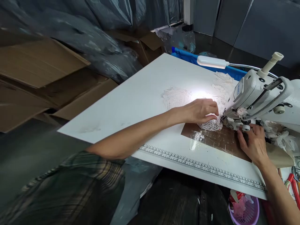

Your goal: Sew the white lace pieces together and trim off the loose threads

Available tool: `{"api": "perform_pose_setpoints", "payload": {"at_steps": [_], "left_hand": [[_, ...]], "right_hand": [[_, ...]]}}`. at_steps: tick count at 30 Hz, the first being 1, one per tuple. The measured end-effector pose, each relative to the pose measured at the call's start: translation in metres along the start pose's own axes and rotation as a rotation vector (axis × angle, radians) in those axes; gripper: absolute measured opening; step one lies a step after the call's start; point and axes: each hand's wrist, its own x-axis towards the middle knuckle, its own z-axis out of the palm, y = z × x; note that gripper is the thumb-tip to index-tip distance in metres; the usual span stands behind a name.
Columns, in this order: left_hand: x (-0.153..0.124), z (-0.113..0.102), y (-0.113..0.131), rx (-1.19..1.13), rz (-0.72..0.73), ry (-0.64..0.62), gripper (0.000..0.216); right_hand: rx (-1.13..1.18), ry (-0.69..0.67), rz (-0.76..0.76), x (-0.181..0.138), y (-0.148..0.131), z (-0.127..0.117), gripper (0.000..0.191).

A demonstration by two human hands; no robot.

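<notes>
White lace fabric (212,125) lies under the head of a white sewing machine (249,90), close to the needle area. My left hand (203,111) is on this lace, left of the needle, its thumb and fingers closed on the fabric. More lace (175,95) spreads over the table beyond that hand, partly washed out by the lamp's light. My right hand (254,143) rests right of the needle, beside a small knob, with its thumb and fingers apart. Some of its fingertips are hidden behind machine parts. Beneath both hands is a shiny brown sheet (215,139).
A printed ruler (199,164) runs along the front edge of the white table (131,103). A white lamp (212,62) shines from above. Red-handled pliers (294,187) lie at right. A purple basket (254,215) stands below the edge. Cardboard boxes (39,65) are at left.
</notes>
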Motion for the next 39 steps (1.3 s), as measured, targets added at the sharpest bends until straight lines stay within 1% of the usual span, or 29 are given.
{"api": "perform_pose_setpoints", "payload": {"at_steps": [1,4,6,8,13,16,19,22,24,28,33,36,39], "left_hand": [[0.001,0.008,0.001,0.018,0.021,-0.022,0.017],[0.002,0.029,0.004,0.043,0.073,-0.077,0.017],[0.002,0.038,0.006,0.049,0.100,-0.096,0.018],[0.003,0.043,0.006,0.068,0.122,-0.103,0.019],[0.003,0.045,0.002,0.113,0.136,-0.096,0.025],[0.003,0.044,0.001,0.044,0.115,-0.077,0.027],[0.001,0.042,0.000,-0.038,0.063,-0.039,0.026],[-0.001,0.043,0.000,-0.049,0.043,-0.026,0.026],[-0.002,0.045,0.000,-0.020,0.059,-0.026,0.026],[-0.002,0.050,0.001,0.139,0.121,-0.011,0.025],[-0.001,0.056,0.002,0.280,0.187,0.013,0.032],[-0.001,0.058,0.002,0.296,0.179,-0.012,0.033],[-0.002,0.058,0.002,0.257,0.153,-0.041,0.031]], "right_hand": [[0.036,-0.021,0.033,0.004,0.002,0.004,0.028],[0.147,-0.153,0.122,0.016,0.000,0.016,0.027],[0.183,-0.220,0.165,0.022,-0.005,0.023,0.029],[0.212,-0.237,0.181,0.025,-0.009,0.028,0.029],[0.278,-0.210,0.177,0.019,-0.012,0.031,0.028],[0.287,-0.215,0.175,0.015,-0.011,0.029,0.029],[0.285,-0.212,0.157,0.014,-0.011,0.028,0.028],[0.288,-0.176,0.129,0.013,-0.012,0.029,0.028],[0.292,-0.139,0.106,0.012,-0.012,0.031,0.028],[0.290,-0.106,0.069,0.010,-0.012,0.034,0.026],[0.309,-0.081,0.074,0.008,-0.013,0.034,0.028],[0.348,-0.088,0.089,0.006,-0.019,0.032,0.029],[0.400,-0.091,0.076,0.005,-0.024,0.031,0.028]]}}
